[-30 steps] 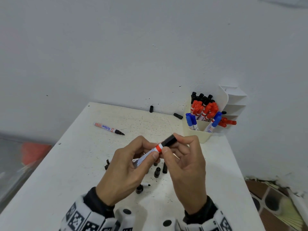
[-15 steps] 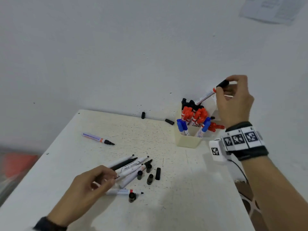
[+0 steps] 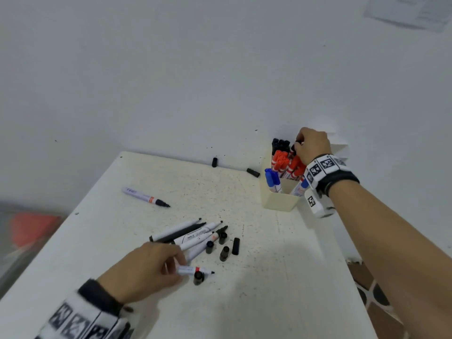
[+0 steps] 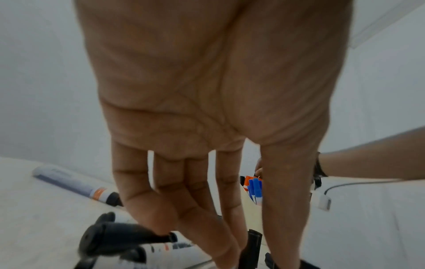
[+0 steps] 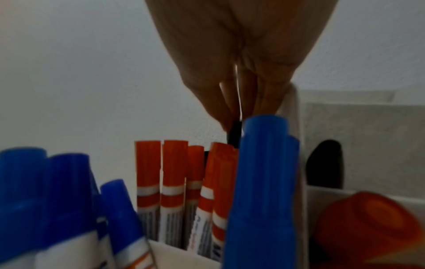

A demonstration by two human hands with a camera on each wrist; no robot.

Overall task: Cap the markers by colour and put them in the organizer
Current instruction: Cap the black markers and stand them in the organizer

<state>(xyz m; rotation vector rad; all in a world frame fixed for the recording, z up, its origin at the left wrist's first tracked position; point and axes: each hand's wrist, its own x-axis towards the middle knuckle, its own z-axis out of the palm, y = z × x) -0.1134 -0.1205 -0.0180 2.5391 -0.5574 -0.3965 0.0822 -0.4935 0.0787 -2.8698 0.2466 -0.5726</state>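
At the far left of the white table (image 3: 137, 321), the left hand (image 3: 146, 270) reaches forward from a dark cuff with its back turned up. Its fingers curl down and pinch the barrel of an uncapped marker with a red band (image 3: 195, 270), which lies flat with its black tip pointing right. A loose black cap (image 3: 198, 278) stands touching that marker's near side. In the left wrist view the fingers (image 4: 170, 209) hang down over the clutter, slightly spread.

Further back on the left, a lone uncapped marker (image 3: 145, 197) lies by itself. Just beyond the left hand, a fan of uncapped markers (image 3: 188, 232) lies with tips pointing right and away, and several black caps (image 3: 226, 248) sit just beside them. Two more black caps (image 3: 253, 172) lie against the wall.

To the right stands the cream organizer (image 3: 278, 200), holding blue-capped, red-capped and black-capped markers upright. The right arm stretches out over the table's right edge, wrist bent down, and the right hand (image 3: 311, 145) hovers above the back of the organizer. Its fingertips (image 5: 220, 112) are bunched narrowly, pinching the black-capped marker (image 5: 234, 133), which stands behind the red caps.
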